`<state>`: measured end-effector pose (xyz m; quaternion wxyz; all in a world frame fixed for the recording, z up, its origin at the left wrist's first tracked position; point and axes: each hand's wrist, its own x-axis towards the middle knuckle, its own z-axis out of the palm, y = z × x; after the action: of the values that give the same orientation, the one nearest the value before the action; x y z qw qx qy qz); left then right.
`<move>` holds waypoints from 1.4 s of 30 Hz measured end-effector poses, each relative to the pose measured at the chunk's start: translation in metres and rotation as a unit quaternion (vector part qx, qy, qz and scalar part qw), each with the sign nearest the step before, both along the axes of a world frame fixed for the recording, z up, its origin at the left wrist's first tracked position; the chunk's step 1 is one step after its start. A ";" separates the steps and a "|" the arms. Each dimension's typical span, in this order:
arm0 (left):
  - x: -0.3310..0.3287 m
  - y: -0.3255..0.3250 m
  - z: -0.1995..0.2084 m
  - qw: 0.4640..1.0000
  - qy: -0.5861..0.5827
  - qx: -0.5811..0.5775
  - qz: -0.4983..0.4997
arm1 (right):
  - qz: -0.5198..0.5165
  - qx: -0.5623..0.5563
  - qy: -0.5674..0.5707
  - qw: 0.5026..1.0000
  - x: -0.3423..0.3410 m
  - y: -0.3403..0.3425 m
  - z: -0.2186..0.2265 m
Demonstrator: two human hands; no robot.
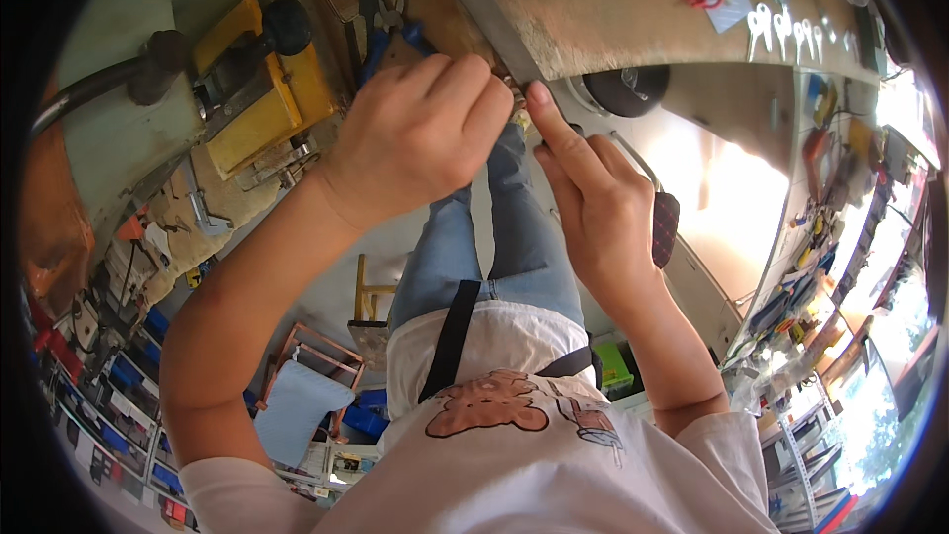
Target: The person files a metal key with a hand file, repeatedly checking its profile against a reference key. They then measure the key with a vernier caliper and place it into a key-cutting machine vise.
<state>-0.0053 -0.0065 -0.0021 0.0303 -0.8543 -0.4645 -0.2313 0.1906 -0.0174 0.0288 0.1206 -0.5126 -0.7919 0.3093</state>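
Step rn looks like steadying the bar (pixel 482 10), just past our fingers. Our L hand (pixel 420 133) is clenched, can't tell on what. Our R hand (pixel 598 198) has its index out at the bar's near end, rest curled, grip hidden. Pliers (pixel 391 20) sit just beyond our L knuckles. Imo next move calls for steady pressure w/ that index.

A workshop, brown wooden bench (pixel 593 18) far right with a row of silver metal keys (pixel 782 28), yellow metal machine (pixel 304 89) with round black knob (pixel 288 27) far left, blue-handled steel pliers (pixel 377 49) between them
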 end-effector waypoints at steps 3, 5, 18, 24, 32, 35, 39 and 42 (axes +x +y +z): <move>0.001 0.000 0.000 1.000 -0.008 0.005 0.002 | -0.013 -0.013 0.014 1.000 0.020 -0.017 -0.002; 0.003 0.000 0.000 1.000 -0.010 0.024 -0.002 | -0.023 -0.004 0.027 0.999 0.030 -0.026 -0.002; 0.003 -0.003 0.003 1.000 -0.003 -0.008 -0.005 | -0.022 -0.004 0.069 0.997 0.005 -0.002 -0.007; -0.001 -0.002 0.000 1.000 0.003 0.000 -0.011 | -0.042 -0.041 0.055 0.997 0.026 -0.023 -0.004; -0.001 -0.012 0.023 0.952 -0.275 -0.107 0.085 | -0.240 -0.108 0.146 0.954 0.059 -0.018 0.025; 0.007 -0.018 0.055 0.498 -0.749 -0.434 0.047 | -0.211 -0.094 0.185 0.955 0.075 -0.026 0.039; 0.028 -0.028 0.080 0.239 -0.852 -0.454 -0.104 | -0.244 -0.254 0.363 0.863 0.039 -0.032 0.067; 0.036 -0.032 0.093 0.028 -0.846 -0.497 -0.192 | -0.225 -0.292 0.435 0.822 0.019 -0.021 0.076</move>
<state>0.0311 -0.0385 0.0908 -0.8610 0.0679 0.0102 -0.5040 0.2093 -0.0383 0.1047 0.3629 -0.4998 -0.3928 0.6813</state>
